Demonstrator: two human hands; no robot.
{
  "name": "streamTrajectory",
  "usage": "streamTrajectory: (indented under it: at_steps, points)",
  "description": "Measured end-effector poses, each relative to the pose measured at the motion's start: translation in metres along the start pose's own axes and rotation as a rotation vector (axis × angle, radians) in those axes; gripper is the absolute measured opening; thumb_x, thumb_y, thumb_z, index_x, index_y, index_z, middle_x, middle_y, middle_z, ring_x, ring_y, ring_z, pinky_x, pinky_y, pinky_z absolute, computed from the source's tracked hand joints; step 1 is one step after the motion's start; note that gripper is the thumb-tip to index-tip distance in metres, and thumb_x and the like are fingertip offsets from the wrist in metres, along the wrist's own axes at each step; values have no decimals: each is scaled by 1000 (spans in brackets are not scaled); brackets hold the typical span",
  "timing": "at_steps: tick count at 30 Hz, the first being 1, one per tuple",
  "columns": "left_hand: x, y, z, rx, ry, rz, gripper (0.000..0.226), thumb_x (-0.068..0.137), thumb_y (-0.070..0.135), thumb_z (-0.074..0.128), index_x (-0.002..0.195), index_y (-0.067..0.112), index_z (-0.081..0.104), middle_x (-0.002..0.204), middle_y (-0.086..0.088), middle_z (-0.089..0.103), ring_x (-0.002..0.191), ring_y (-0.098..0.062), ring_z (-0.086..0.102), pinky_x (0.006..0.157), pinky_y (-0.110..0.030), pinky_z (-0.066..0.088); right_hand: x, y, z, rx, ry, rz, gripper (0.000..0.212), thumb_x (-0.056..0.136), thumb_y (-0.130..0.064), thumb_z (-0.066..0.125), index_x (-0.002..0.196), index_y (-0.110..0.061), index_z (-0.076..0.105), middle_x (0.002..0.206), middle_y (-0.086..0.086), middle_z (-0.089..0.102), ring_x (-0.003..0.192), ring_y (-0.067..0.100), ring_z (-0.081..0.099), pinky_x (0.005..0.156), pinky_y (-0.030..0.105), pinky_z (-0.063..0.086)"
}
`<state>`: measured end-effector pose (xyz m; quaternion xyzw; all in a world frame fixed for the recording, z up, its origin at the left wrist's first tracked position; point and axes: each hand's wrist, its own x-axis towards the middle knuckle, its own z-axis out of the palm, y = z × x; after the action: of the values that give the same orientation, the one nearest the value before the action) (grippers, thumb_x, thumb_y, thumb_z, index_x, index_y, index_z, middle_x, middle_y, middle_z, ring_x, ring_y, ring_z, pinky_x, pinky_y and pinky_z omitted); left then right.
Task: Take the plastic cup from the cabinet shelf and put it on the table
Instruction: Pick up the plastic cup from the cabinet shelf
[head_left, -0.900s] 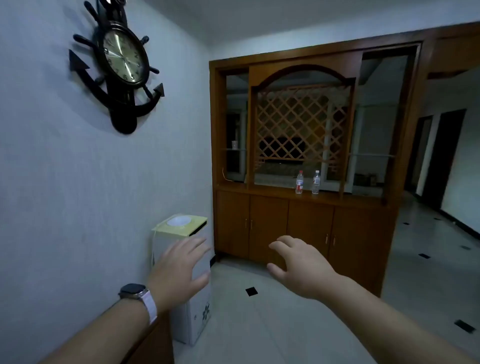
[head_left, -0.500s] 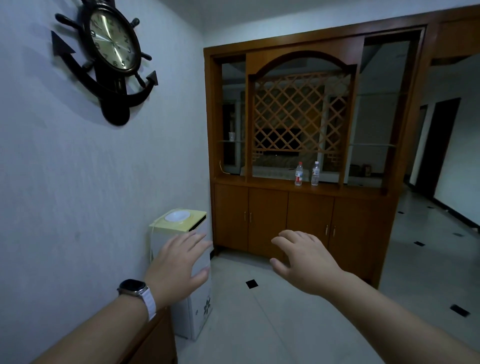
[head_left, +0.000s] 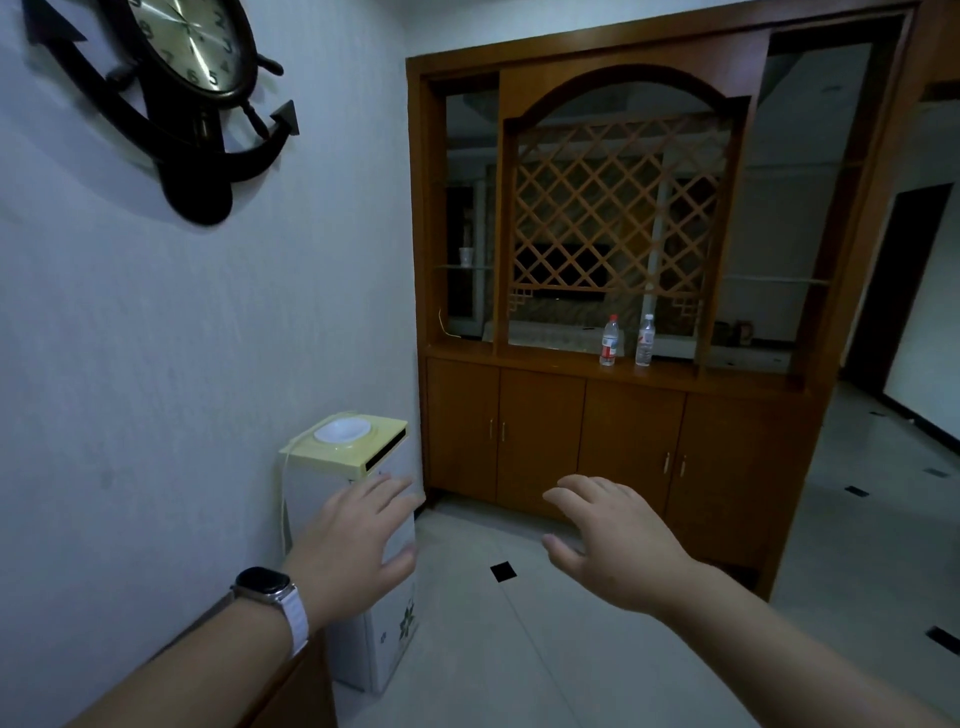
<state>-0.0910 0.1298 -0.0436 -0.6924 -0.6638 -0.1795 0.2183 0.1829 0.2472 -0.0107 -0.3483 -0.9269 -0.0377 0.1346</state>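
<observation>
Ahead, one small white plastic cup (head_left: 466, 256) stands on the brown wooden cabinet's (head_left: 623, 415) left glass shelf; two clear water bottles (head_left: 610, 340) below; left hand (head_left: 358, 540) and right hand (head_left: 618, 540) spread wide, empty

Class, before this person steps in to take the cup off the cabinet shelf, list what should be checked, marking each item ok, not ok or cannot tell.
1. Small white plastic cup standing upright on the glass shelf: ok.
2. Left hand empty, open: ok.
3. Right hand empty, open: ok.
4. Cup within reach: not ok, the brown wooden cabinet is across the floor.
5. Tiled floor ahead clear: ok.
6. Table for the cup: cannot tell.
</observation>
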Motion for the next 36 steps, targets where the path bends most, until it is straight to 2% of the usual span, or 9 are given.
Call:
streamTrajectory:
  at_steps: [7, 11, 16, 19, 28, 36]
  points:
    - [85, -17, 64, -26, -43, -77, 47, 78, 45, 54, 118, 20, 63, 129, -4, 63, 121, -25, 57, 93, -38, 48, 91, 66, 35, 78, -24, -10, 60, 95, -55, 39, 149, -31, 30, 154, -7, 36, 142, 15, 29, 116, 36, 18]
    - [149, -21, 90, -12, -40, -83, 50, 80, 47, 54, 122, 21, 61, 132, -3, 62, 124, -25, 55, 98, -39, 43, 148, 112, 36, 99, -17, -42, 60, 94, -56, 39, 148, -31, 31, 156, -6, 34, 143, 16, 27, 116, 37, 16]
    - [207, -23, 122, -174, -12, -223, 59, 81, 54, 46, 131, 24, 56, 140, 3, 54, 130, -18, 46, 106, -38, 36, 206, 158, 46, 104, -2, -73, 59, 94, -56, 38, 147, -31, 32, 155, -6, 34, 143, 16, 27, 116, 37, 17]
    - [231, -38, 141, -130, -23, -194, 58, 82, 55, 45, 131, 26, 55, 140, 3, 54, 131, -18, 46, 105, -37, 36, 240, 170, 56, 108, -34, -93, 59, 94, -56, 39, 148, -31, 32, 156, -7, 33, 142, 14, 27, 115, 37, 17]
    - [310, -142, 225, -132, -32, -233, 56, 79, 53, 51, 125, 23, 61, 134, 1, 60, 124, -21, 54, 100, -39, 42, 374, 193, 104, 103, -71, -79, 59, 95, -56, 39, 148, -33, 30, 158, -8, 30, 144, 15, 25, 116, 38, 18]
    - [419, -283, 291, -174, 0, -221, 56, 78, 51, 51, 123, 19, 64, 129, -3, 64, 117, -23, 59, 97, -34, 39, 549, 201, 136, 76, -103, -21, 61, 94, -58, 38, 149, -34, 28, 158, -9, 29, 143, 13, 26, 115, 35, 19]
